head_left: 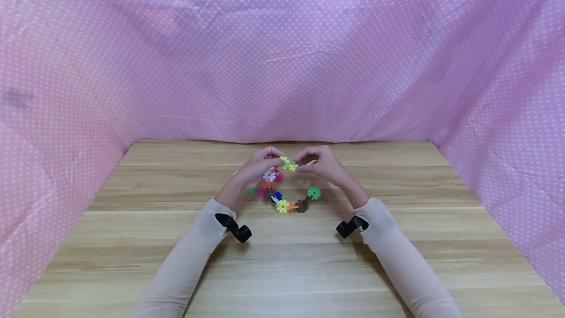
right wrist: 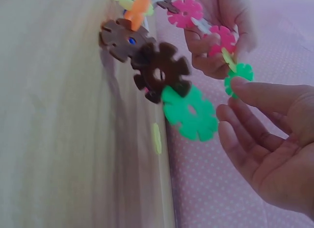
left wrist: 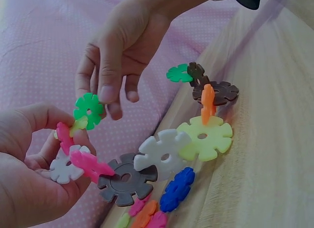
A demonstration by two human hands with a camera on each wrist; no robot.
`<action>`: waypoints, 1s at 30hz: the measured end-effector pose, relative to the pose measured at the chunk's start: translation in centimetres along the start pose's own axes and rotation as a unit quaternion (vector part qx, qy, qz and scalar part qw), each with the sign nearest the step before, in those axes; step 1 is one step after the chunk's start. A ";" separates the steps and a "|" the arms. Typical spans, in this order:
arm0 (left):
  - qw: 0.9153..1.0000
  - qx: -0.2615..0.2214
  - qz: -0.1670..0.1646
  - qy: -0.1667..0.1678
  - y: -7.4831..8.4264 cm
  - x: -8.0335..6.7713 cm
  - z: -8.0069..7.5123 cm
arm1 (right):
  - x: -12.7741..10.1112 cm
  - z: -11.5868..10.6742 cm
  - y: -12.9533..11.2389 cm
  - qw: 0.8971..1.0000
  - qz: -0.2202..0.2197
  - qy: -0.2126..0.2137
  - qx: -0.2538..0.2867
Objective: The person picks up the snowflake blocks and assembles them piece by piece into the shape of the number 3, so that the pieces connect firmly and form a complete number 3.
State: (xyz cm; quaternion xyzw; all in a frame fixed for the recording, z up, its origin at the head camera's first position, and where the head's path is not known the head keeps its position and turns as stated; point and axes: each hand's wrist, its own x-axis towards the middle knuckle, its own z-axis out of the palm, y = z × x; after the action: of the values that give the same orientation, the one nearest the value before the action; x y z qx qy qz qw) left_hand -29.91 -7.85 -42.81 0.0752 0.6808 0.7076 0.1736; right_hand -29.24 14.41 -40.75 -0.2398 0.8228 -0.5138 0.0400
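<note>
So there's a chain of colourful plastic snowflake-shaped interlocking discs curving across the wooden tabletop, already a good dozen or so pieces slotted together: white, grey, blue, yellow, orange, brown, green. One end is lifted up off the tabletop. The left hand pinches that raised end around the white and pink discs. The right hand pinches a small green plastic disc with thumb and fingertips, right at the chain's tip. Looks like it's touching the yellow-green piece there, but whether it's fully seated I can't tell. Pink dotted cloth all around.
</note>
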 end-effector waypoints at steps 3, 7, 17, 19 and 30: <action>1.000 0.011 0.004 -0.001 0.2 -0.1 -0.3 | 0.2 -0.4 0.0 1.000 0.000 -0.014 -0.004; 1.000 0.029 -0.004 0.001 0.7 -0.3 -0.7 | 0.4 -1.2 0.1 1.000 -0.006 -0.029 -0.009; 0.999 0.038 -0.022 -0.010 1.2 -0.4 -1.5 | 1.4 -2.6 1.2 0.995 0.028 -0.087 -0.049; 0.999 0.039 -0.024 -0.008 1.2 -0.4 -1.6 | 1.8 -2.5 1.8 0.992 0.036 -0.110 -0.057; 0.999 0.041 -0.024 -0.019 0.7 -0.4 -1.7 | 3.3 -1.4 4.7 0.984 0.063 -0.135 -0.101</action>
State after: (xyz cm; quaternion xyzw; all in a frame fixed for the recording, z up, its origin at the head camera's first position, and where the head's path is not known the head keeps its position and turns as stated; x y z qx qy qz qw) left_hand -30.26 -9.58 -42.23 0.0792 0.7075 0.6732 0.1997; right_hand -34.23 15.75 -43.54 -0.2572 0.8711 -0.3871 0.1587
